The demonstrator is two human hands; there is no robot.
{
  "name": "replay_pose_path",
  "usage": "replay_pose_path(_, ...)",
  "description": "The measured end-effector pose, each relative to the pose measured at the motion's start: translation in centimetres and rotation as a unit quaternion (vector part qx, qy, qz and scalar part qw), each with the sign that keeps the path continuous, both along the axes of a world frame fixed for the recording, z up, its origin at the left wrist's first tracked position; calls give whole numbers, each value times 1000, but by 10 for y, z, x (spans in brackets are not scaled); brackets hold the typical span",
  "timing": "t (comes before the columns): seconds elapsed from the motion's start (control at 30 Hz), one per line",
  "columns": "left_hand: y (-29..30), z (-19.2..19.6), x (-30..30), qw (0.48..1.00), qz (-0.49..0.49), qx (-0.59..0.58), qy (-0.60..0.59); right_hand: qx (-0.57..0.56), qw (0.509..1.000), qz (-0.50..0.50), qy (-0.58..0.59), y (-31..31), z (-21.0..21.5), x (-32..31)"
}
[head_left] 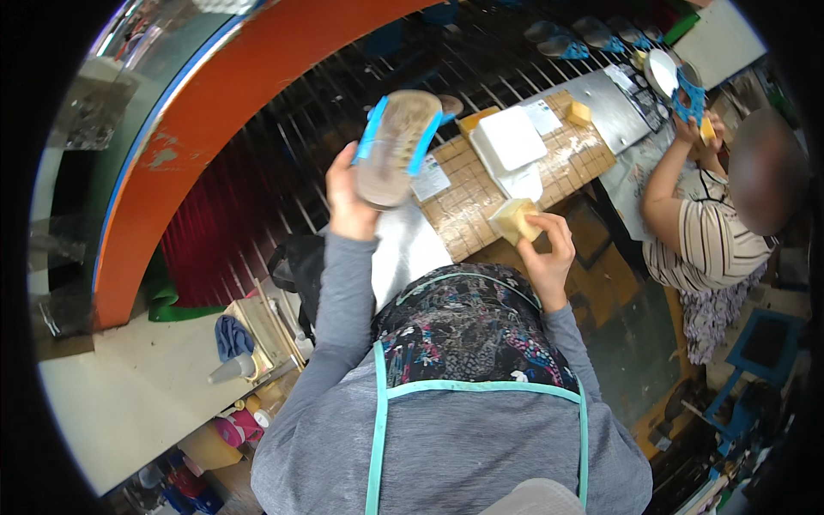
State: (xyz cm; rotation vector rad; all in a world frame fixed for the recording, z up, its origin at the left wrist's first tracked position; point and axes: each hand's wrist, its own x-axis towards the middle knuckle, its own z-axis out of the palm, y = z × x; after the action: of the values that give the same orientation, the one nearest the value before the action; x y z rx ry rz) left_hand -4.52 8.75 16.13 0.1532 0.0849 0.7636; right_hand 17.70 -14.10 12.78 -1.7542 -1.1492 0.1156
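Note:
My left hand (350, 193) is raised over the left end of a work table, gripping a sandal (399, 146) with a grey-brown sole and bright blue straps along its sides. The sandal is slightly blurred. Lower and to the right, my right hand (548, 253) pinches a pale yellow sponge (515, 220) between thumb and fingers, at the table's near edge. Just beyond the sponge, a white plastic tub (511, 139) stands on the table's brown patterned top (455, 210). The sponge and the sandal are apart.
Another yellow block (578, 113) and paper sheets lie on the table. Behind runs a dark slatted rack (506, 73) with several blue-strapped sandals (592, 36). At right, a co-worker (712, 215) holds blue straps beside a white bowl (662, 72). An orange curved panel (163, 154) rises at left.

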Motion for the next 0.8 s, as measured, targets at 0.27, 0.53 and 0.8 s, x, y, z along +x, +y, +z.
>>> replay_pose_path(0.27,-77,-25,-91,971,156,170,-59,13,822,-271,501,-34,-125,52)
replay_pose_path(0.53,-67,-5,-121,911,134,341,-190,-10,758,-233,610,13,-110,25)
replay_pose_path(0.8,-52,-16,-62,978,76,192,-27,-15,732,-95,674,12,-79,21)
